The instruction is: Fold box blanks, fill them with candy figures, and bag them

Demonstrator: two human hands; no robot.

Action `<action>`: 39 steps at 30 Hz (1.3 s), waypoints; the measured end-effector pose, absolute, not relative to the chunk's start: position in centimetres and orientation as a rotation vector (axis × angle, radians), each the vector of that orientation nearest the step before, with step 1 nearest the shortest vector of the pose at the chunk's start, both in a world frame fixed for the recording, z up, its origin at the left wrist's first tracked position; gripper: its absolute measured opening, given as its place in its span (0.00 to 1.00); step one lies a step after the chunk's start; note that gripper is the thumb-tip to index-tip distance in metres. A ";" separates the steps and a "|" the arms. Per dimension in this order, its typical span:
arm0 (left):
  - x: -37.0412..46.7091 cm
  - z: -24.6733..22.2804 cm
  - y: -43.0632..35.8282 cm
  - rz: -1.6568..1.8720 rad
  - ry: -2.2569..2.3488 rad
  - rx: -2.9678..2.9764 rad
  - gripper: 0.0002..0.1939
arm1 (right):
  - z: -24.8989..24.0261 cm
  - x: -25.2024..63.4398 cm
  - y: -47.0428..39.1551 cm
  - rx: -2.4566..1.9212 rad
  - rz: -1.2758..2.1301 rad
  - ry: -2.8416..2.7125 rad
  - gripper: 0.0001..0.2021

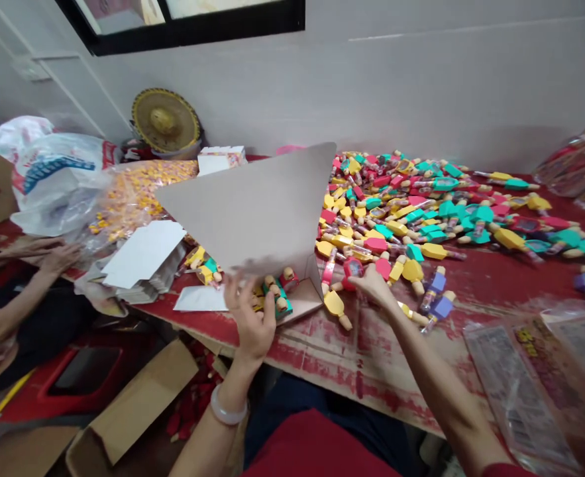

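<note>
Right hand (368, 286) on a red toy (352, 267) (left hand (252, 323) at the box (299, 298)).

Tabletop (372, 358) bare along my near edge, right of the open box (267, 212); low pass OK there. Box's raised flap blocks reach straight back. Heaped toys (421, 205) fill back right. White card stack (146, 255) and co-worker's hands (56, 255) obstruct left; plastic packaging (531, 384) near right.
</note>
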State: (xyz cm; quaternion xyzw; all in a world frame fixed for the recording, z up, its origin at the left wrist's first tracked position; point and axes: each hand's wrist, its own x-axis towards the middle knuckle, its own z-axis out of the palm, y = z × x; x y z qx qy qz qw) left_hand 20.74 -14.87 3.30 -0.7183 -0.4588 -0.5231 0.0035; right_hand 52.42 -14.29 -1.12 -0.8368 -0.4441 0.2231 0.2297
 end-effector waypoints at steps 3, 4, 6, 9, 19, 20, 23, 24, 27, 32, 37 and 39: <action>20.4 3.0 -13.6 -1.134 -1.307 -2.640 0.20 | -0.5 48.3 -16.7 -1.761 0.720 -1.008 0.32; 20.2 2.9 -13.2 -0.988 -1.305 -2.701 0.21 | -0.5 46.5 -17.3 -1.634 0.733 -1.025 0.30; 19.9 2.6 -12.6 -0.813 -1.326 -2.735 0.23 | -0.8 43.0 -17.6 -1.512 0.759 -1.128 0.23; 19.8 2.3 -12.6 -0.726 -1.328 -2.739 0.25 | -2.1 39.5 -16.6 -1.582 0.776 -1.237 0.13; 20.3 4.3 -13.1 -0.709 -1.389 -2.786 0.24 | -3.1 37.3 -16.1 -1.932 0.488 -1.610 0.22; 20.5 4.8 -13.0 -0.703 -1.353 -2.822 0.24 | -3.0 37.0 -16.2 -1.942 0.488 -1.628 0.23; 21.6 5.6 -12.2 -0.667 -1.177 -2.981 0.22 | -3.2 36.0 -16.0 -1.990 0.484 -1.691 0.24; 21.9 5.8 -11.9 -0.640 -1.132 -3.027 0.20 | -3.3 35.8 -15.9 -2.019 0.489 -1.696 0.23; 22.4 6.2 -10.7 -0.529 -1.038 -3.110 0.14 | -3.4 36.4 -16.0 -1.999 0.558 -1.684 0.22; 21.7 7.2 -9.3 -0.496 -1.080 -3.094 0.13 | -2.8 43.3 -16.4 -1.997 0.550 -1.593 0.23; 22.9 8.1 -8.7 -0.231 -1.013 -3.127 0.08 | -3.4 50.5 -13.9 -2.452 0.237 -2.021 0.24; 23.2 8.5 -8.4 -0.132 -0.979 -3.141 0.08 | -3.8 51.4 -13.0 -2.451 0.244 -2.196 0.20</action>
